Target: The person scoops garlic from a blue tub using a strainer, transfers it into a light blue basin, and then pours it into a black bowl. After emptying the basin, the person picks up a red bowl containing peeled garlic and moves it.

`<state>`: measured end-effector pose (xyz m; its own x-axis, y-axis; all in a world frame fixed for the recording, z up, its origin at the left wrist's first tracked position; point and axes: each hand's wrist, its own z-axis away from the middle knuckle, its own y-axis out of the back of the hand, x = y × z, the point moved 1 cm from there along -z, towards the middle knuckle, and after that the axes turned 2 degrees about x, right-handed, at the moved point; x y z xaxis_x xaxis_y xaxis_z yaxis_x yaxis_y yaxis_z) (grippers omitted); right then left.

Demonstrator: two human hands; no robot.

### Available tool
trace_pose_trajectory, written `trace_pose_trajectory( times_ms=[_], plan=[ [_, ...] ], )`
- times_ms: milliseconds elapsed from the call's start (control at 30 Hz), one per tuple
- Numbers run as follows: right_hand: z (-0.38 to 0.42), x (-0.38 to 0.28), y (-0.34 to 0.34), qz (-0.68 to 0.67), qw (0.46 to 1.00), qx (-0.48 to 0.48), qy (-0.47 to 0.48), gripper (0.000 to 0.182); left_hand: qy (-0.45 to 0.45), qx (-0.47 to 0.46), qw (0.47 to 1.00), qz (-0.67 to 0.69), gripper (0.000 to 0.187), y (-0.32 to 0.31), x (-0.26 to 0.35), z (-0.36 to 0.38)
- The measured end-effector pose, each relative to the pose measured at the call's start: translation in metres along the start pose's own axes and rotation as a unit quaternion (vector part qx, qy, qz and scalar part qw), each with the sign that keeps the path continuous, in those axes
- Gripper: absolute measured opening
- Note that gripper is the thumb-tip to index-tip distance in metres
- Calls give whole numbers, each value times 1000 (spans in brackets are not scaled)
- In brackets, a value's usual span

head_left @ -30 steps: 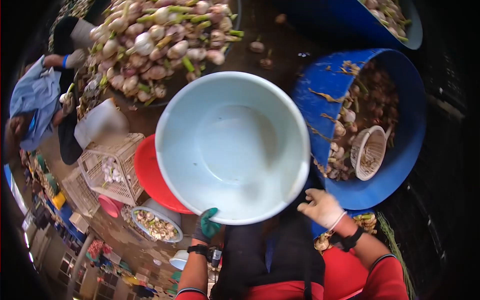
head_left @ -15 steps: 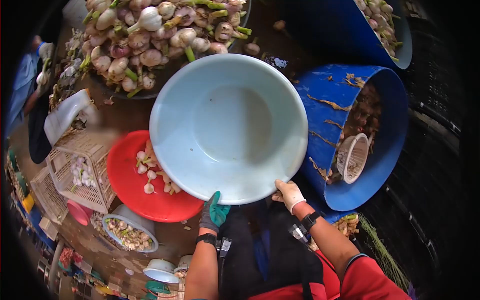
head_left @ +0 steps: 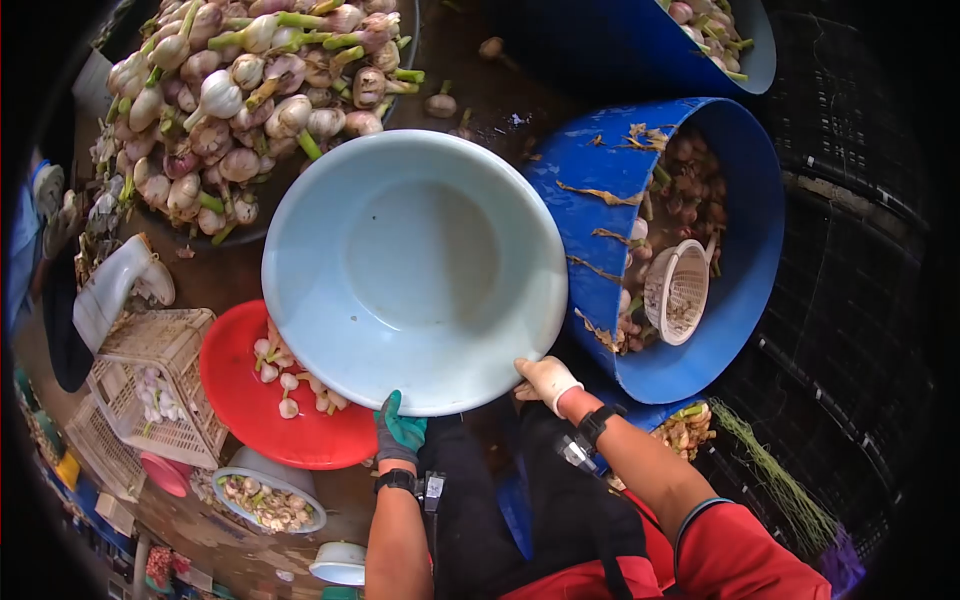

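Note:
A large pale blue plastic basin (head_left: 510, 330) fills the middle of the view, its inside facing me with only small specks in it. My left hand (head_left: 400, 428), in a green and grey glove, grips the near rim with the thumb over the edge. Further right on the same rim, my right hand (head_left: 548, 382) in a whitish glove holds on, thumb inside and fingers underneath. Beneath the basin's left side is a red basin (head_left: 235, 385), partly covered, with several trimmed garlic bulbs (head_left: 288, 382) in it.
Beyond the basin rises a big heap of garlic (head_left: 230, 110). At right, a blue barrel (head_left: 590, 180) lies tilted with garlic and a white strainer basket (head_left: 677, 292) inside. Left stand a plastic crate (head_left: 165, 340), white boots (head_left: 115, 285) and another person's sleeve (head_left: 28, 220).
The pale blue basin and both hands have shifted left and slightly down in view, while the surroundings also moved with the camera. Both hands keep their hold on the rim.

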<state>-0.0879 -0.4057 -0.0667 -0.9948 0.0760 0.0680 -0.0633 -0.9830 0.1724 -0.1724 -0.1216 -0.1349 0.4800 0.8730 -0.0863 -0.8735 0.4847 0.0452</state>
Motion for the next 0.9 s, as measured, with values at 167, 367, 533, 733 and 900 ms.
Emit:
trace_pose_trajectory(
  times_ms=[167, 367, 533, 733, 900],
  plan=[
    [29, 8, -1, -23, 999, -10, 22, 40, -135, -3, 989, -59, 50, 3, 12, 37],
    [27, 8, -2, -39, 998, -55, 16, 40, -184, -43, 980, -63, 50, -8, 23, 54],
    [17, 4, -13, -35, 997, -30, -66, 43, -221, 9, 972, -78, 44, 9, 26, 11],
    [83, 53, -24, -68, 995, -27, -70, 36, -171, 30, 976, -135, 36, 20, 40, 90],
    [47, 37, -31, -81, 996, -11, -31, 36, -171, 5, 979, -110, 42, 12, 49, 80]
  ],
)
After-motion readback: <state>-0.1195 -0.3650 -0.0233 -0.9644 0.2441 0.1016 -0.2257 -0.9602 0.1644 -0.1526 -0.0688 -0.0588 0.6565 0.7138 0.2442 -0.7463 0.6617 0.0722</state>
